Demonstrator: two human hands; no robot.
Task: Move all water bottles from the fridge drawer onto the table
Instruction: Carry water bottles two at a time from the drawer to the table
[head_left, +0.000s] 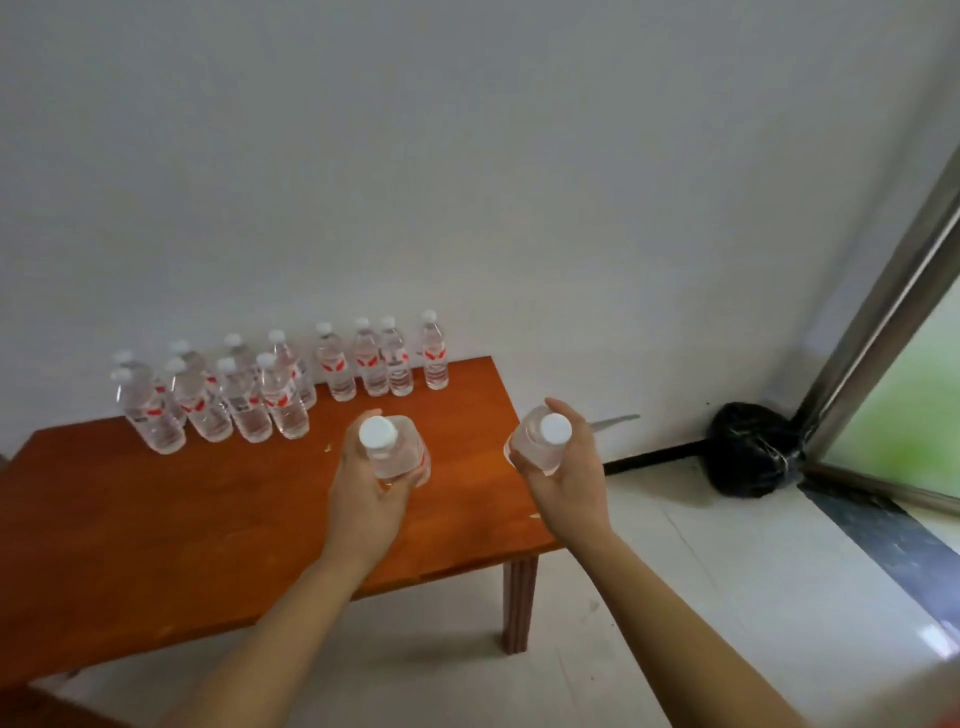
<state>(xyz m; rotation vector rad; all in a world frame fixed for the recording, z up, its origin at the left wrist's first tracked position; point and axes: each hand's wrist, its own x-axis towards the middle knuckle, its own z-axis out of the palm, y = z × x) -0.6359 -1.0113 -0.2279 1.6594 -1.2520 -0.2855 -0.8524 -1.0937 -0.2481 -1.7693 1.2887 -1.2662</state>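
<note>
Carrying one water bottle in each hand, the person stands over the low wooden table (156, 519) at the lower left of the frame. Their left hand (371, 488) has its fingers wrapped around the body of a clear bottle (389, 449) held above the tabletop near centre; their right hand (566, 467) is closed the same way around a second bottle (540, 441), just past the table's right edge. Both white caps point up toward the camera. A dozen or so bottles (270, 384) with red labels already stand upright in two loose rows along the far edge at centre left. These look full, so fairly heavy for their size, with thin walls that would dent under a hard squeeze and smooth plastic, perhaps damp from the fridge; a mid-body grip seems soundest. The fridge drawer is out of view
</note>
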